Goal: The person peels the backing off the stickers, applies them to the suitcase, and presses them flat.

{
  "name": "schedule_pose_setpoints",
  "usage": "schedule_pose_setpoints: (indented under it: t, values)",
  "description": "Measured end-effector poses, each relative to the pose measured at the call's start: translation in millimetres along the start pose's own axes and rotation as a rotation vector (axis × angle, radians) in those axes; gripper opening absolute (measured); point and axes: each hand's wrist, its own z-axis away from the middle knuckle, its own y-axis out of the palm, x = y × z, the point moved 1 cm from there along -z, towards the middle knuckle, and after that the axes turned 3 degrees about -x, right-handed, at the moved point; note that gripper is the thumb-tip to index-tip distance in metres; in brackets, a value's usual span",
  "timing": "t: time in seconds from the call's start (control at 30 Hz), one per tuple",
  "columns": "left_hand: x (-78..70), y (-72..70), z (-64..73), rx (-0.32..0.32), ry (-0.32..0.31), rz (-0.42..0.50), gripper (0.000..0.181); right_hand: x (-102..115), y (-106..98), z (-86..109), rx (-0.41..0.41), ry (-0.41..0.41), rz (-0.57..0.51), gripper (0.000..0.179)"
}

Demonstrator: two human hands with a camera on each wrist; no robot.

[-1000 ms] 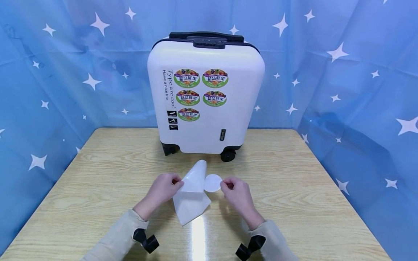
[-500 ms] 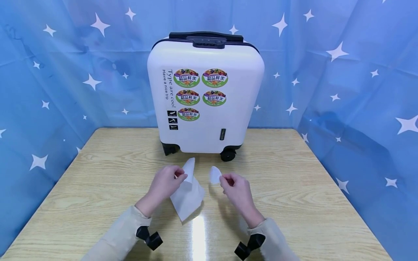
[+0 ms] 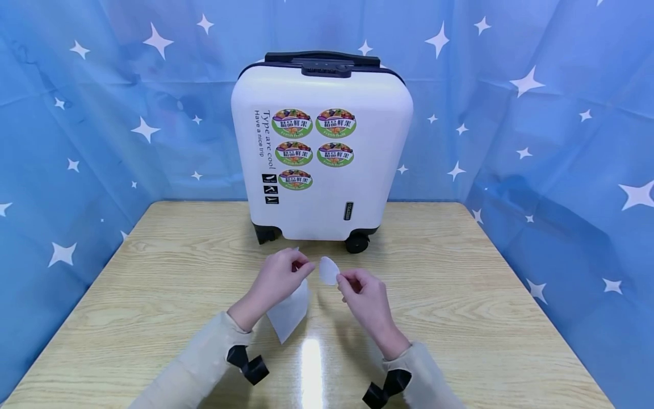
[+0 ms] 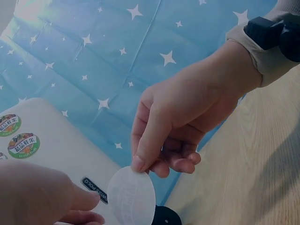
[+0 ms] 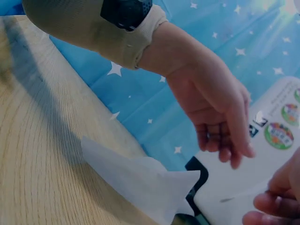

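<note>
Between its thumb and forefinger, my right hand (image 3: 369, 298) pinches the edge of a round sticker (image 3: 328, 271). The sticker's white side shows, and faint printing comes through it in the left wrist view (image 4: 131, 197). My left hand (image 3: 276, 281) is just left of the sticker, its thumb and loosely bent fingers holding nothing. Below that hand is a bent sheet of white backing paper (image 3: 288, 312), partly hidden by it in the head view. The right wrist view shows a gap between the left fingertips and the paper (image 5: 140, 183).
A white suitcase (image 3: 378, 147) stands upright at the back of the wooden table (image 3: 449, 272). Several oval fruit stickers (image 3: 294, 179) are on its front, beside printed lettering. A blue star-patterned curtain (image 3: 102, 113) hangs behind and at both sides.
My right hand has drawn the round sticker away from the backing paper and tilted it up. My left hand has let go of the paper and moved right, towards the sticker.
</note>
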Motion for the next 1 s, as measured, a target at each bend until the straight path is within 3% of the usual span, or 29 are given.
schedule_pose_setpoints:
  t: [0.33, 0.77, 1.0]
  values:
    - [-7.9, 1.2, -7.7, 0.042, -0.038, 0.066, 0.021, 3, 3, 2.1, 0.015, -0.100, 0.026, 0.004]
    - [-2.9, -0.5, -10.1, 0.102, -0.094, 0.078, 0.023, 3, 7, 5.5, 0.050, -0.244, 0.038, 0.009]
    - [1.0, 0.0, -12.3, 0.142, -0.105, 0.102, 0.014, 4, 10, 5.5, 0.067, -0.252, 0.058, 0.010]
